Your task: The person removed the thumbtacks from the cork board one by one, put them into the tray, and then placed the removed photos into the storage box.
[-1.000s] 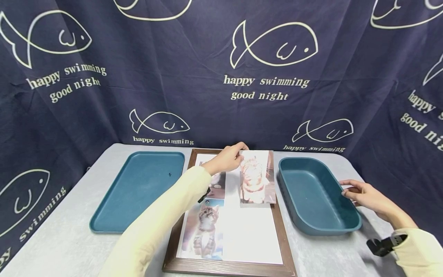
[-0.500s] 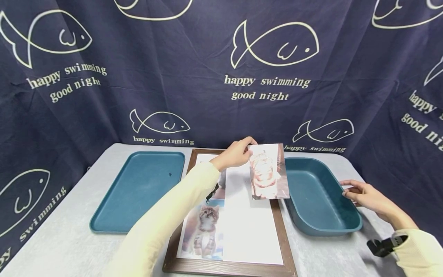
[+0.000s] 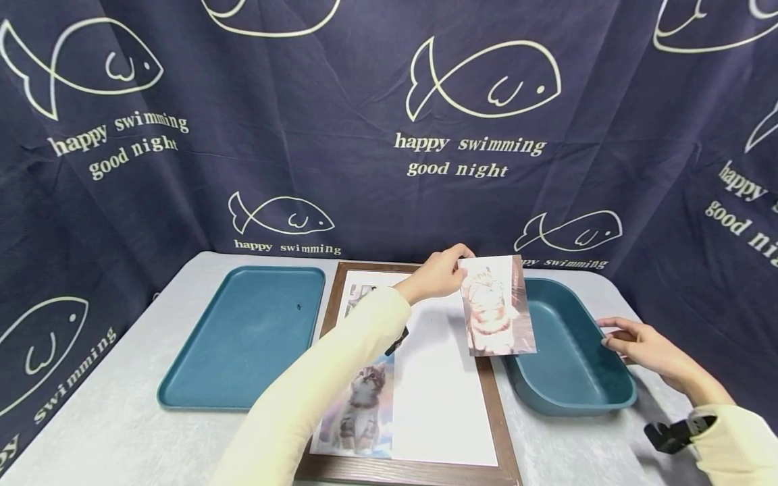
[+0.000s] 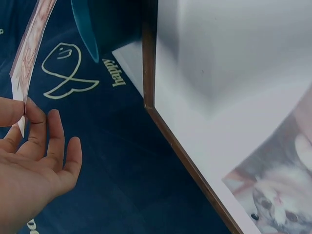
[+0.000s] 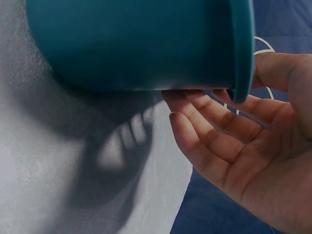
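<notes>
My left hand [image 3: 434, 275] pinches a cat photo print [image 3: 495, 307] by its upper left edge, thumb against index finger. In the head view the raised print overlaps the right side of a brown wooden frame [image 3: 501, 432] and the left rim of a deep teal bin [image 3: 565, 398]. In the left wrist view the print [image 4: 29, 63] shows nearly edge-on, the other fingers of the left hand [image 4: 39, 156] spread loosely. My right hand [image 3: 644, 347] holds the bin's right rim, thumb at the rim and fingers along the outer wall [image 5: 146, 44].
Inside the frame a white backing [image 3: 444, 405] shows on the right. A kitten photo [image 3: 361, 412] lies lower left, another cat photo [image 4: 278, 200] above it, partly behind my sleeve. A shallow teal tray [image 3: 243, 337] stands left. A dark fish-print cloth [image 3: 365, 135] hangs behind.
My left hand has carried the cat photo print rightward, from over the frame to the bin's left rim. The right hand and the bin have stayed in place.
</notes>
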A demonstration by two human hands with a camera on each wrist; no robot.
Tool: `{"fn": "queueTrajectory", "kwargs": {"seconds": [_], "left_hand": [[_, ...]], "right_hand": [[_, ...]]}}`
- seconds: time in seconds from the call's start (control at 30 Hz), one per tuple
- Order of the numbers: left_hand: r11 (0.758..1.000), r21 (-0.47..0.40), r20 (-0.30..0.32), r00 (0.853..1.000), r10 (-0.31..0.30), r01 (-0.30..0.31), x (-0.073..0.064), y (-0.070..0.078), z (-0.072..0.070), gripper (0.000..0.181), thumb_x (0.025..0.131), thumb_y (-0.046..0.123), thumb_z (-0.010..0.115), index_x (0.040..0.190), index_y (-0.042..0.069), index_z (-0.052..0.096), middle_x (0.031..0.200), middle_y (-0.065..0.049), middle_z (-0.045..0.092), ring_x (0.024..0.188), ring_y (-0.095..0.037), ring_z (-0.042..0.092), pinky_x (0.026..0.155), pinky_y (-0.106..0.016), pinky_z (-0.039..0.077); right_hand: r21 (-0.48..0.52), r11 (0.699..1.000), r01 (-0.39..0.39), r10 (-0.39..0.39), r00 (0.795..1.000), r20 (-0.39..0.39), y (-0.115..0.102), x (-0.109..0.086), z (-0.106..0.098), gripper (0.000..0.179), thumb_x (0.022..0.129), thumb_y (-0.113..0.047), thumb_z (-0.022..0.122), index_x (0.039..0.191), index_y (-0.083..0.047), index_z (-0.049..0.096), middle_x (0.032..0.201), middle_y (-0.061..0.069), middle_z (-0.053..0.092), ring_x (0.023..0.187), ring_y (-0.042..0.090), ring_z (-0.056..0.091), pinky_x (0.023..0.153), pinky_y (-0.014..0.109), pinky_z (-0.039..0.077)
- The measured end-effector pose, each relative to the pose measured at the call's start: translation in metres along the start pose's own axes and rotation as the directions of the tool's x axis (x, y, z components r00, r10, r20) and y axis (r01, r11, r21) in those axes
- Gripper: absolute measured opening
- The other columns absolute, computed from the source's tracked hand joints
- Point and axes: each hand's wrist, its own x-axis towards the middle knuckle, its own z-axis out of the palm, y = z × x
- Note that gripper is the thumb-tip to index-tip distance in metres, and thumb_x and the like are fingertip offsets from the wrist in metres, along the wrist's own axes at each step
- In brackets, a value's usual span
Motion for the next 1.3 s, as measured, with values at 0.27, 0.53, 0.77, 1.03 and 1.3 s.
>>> {"fn": "queueTrajectory", "kwargs": {"seconds": [0.27, 0.53, 0.77, 1.03, 1.3], "left_hand": [[1.0, -0.006, -0.025, 1.0, -0.005, 0.005, 0.008, 0.011, 0.016, 0.029, 0.092, 0.01, 0.044, 0.12, 0.01, 0.051, 0.071, -0.001, 0.052, 0.058, -0.011, 0.049, 0.054, -0.017, 0.038], [0.999, 0.009, -0.07, 0.997, -0.045, 0.045, 0.015, 0.023, 0.031, 0.03, 0.092, 0.011, 0.045, 0.121, 0.012, 0.05, 0.077, -0.002, 0.06, 0.063, -0.011, 0.053, 0.057, -0.017, 0.039], [0.995, 0.051, -0.107, 0.991, -0.081, 0.087, 0.019, 0.032, 0.043, 0.032, 0.092, 0.016, 0.047, 0.124, 0.016, 0.05, 0.087, 0.0, 0.064, 0.071, -0.01, 0.056, 0.064, -0.02, 0.041], [0.993, 0.069, -0.127, 0.988, -0.09, 0.099, 0.022, 0.039, 0.057, 0.028, 0.092, 0.019, 0.047, 0.12, 0.017, 0.051, 0.087, 0.003, 0.062, 0.072, -0.008, 0.055, 0.064, -0.019, 0.039], [0.991, 0.084, -0.118, 0.989, -0.093, 0.103, 0.023, 0.043, 0.068, 0.029, 0.091, 0.019, 0.048, 0.12, 0.019, 0.051, 0.086, 0.005, 0.063, 0.076, -0.008, 0.057, 0.069, -0.021, 0.041]], "right_hand": [[-0.001, 1.0, -0.008, 0.008, 1.0, -0.002, 0.0, 0.002, 0.002, 0.046, 0.094, -0.018, 0.047, 0.128, 0.011, 0.037, 0.11, 0.027, 0.058, 0.079, -0.006, 0.052, 0.064, 0.031, 0.049], [-0.004, 1.0, -0.012, 0.012, 1.0, -0.002, -0.001, 0.003, 0.002, 0.046, 0.094, -0.018, 0.047, 0.129, 0.011, 0.036, 0.111, 0.029, 0.057, 0.079, -0.005, 0.053, 0.064, 0.031, 0.049], [-0.017, 1.0, -0.015, 0.015, 1.0, -0.004, -0.002, 0.002, 0.001, 0.045, 0.094, -0.016, 0.046, 0.128, 0.012, 0.036, 0.109, 0.028, 0.058, 0.078, -0.004, 0.053, 0.064, 0.031, 0.049], [-0.028, 1.0, -0.015, 0.015, 1.0, -0.007, -0.002, 0.001, 0.0, 0.044, 0.094, -0.015, 0.046, 0.127, 0.012, 0.036, 0.105, 0.025, 0.06, 0.078, -0.003, 0.053, 0.064, 0.031, 0.048], [-0.032, 0.999, -0.01, 0.01, 1.0, -0.009, 0.0, 0.001, 0.0, 0.044, 0.094, -0.015, 0.046, 0.126, 0.013, 0.036, 0.107, 0.027, 0.059, 0.078, -0.004, 0.053, 0.064, 0.031, 0.048]]}}
